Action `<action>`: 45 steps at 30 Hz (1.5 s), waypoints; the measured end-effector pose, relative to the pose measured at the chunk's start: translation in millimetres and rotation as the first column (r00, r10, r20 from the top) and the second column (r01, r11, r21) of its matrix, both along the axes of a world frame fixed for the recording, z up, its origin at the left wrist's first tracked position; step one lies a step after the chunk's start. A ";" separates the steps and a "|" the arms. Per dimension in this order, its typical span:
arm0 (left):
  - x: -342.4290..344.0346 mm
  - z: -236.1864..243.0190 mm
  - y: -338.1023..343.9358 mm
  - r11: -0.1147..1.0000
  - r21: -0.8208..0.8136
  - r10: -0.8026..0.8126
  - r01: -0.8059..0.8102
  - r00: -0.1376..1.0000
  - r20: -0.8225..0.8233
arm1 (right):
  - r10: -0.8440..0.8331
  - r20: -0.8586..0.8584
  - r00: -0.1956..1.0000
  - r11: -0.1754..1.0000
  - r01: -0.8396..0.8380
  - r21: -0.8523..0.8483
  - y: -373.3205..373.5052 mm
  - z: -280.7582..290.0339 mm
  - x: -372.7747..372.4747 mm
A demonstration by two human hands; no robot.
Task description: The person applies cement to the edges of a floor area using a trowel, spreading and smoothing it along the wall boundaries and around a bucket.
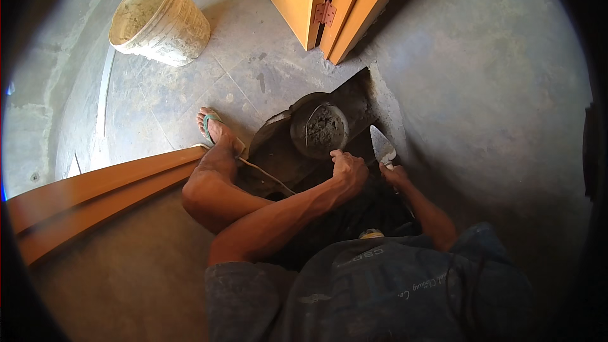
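I am squatting over a dark gap in the floor. My left hand (348,170) grips the near rim of a small dark pan (318,130) that holds grey mortar. My right hand (394,175) is closed on the handle of a pointed metal trowel (381,145), whose blade points away from me, just right of the pan. A larger dark basin (272,145) lies under and left of the pan. My left foot in a green sandal (212,128) rests on the floor beside the basin.
A dirty white bucket (158,18) stands at the upper left. An orange wooden door with a hinge (324,12) stands at the top centre. Long orange wooden boards (95,193) lie along the left. A plastered grey wall (494,88) rises on the right.
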State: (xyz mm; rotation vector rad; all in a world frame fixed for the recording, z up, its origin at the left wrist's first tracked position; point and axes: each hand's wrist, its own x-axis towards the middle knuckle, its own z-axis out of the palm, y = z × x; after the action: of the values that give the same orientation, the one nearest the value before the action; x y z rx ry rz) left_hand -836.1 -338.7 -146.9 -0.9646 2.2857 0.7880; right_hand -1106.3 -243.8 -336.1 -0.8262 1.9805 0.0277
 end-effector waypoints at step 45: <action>-0.8 0.5 -8.4 0.999 0.029 0.041 -0.040 0.998 -0.041 | -0.003 -0.118 0.993 1.000 0.001 -0.020 4.6 -3.5 -0.8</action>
State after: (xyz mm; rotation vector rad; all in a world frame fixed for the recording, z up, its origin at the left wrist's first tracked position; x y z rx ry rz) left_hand -836.9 -347.1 -146.4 -0.9938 2.2907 0.8627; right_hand -1107.0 -239.2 -339.6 -0.8528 2.0954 0.0567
